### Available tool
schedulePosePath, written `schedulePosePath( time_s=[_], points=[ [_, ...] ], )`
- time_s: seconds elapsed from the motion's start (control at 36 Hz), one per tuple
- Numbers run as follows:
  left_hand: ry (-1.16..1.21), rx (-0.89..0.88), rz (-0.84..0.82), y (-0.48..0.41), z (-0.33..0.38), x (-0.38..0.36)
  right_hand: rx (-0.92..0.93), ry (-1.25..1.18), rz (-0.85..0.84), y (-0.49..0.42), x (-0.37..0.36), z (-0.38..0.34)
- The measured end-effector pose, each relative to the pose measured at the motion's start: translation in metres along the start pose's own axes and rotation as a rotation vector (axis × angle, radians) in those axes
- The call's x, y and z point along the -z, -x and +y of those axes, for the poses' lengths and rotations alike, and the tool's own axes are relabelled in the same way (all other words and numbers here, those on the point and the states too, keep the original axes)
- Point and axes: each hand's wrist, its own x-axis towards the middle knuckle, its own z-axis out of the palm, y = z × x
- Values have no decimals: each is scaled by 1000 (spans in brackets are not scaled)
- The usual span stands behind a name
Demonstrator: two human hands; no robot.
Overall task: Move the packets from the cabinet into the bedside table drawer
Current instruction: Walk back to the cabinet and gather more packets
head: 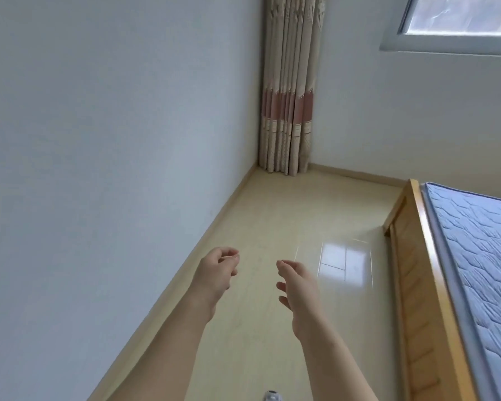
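Reaching forearms: two bare forearms come in from the bottom edge and extend forward above the floor [287, 221], side by side and apart.
Bottom-edge item [272, 397]: small, grey-white, low between the forearms, cut off by the frame; cannot be identified.
Left hand [214, 273]: raised over the floor near the skirting board [214, 224]. Its fingers [229, 253] are loosely curled toward the thumb and hold nothing.
Right hand [300, 293]: level with the left and clear of it, palm turned inward. Its fingers [284, 285] are loosely bent, slightly spread, and hold nothing.
Packets: not in this view, so their position cannot be told.
Floor finish: glossy pale tile, with a bright reflection just right of the right hand.
Bed frame [411, 270]: light wood, along the right side.
Mattress [475, 256]: blue, quilted and bare, lying on the bed frame.
Left wall [99, 140]: plain and pale, meeting the floor at the skirting board.
Curtain [288, 96]: beige with a pink band, gathered in the far corner and reaching down to the floor.
Window [460, 18]: upper right, on the far wall above the bed, only partly in view.
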Motion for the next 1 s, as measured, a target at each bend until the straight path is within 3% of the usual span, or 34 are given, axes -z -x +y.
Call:
schedulePosePath(
  time_s=[0.22,0.42,0.75,1.0],
  points=[
    [-21,-55,-91,-159,98,-82,39,13,50,-168,17,-109],
    [9,-19,-110,-297,140,-126,6,-8,105,-295,27,-158],
    [-42,-167,-244,-562,276,-211,50,-63,218,-547,18,-293],
    [12,-107,-366,-691,345,-342,3,-187,409,-680,101,-347]
  ],
)
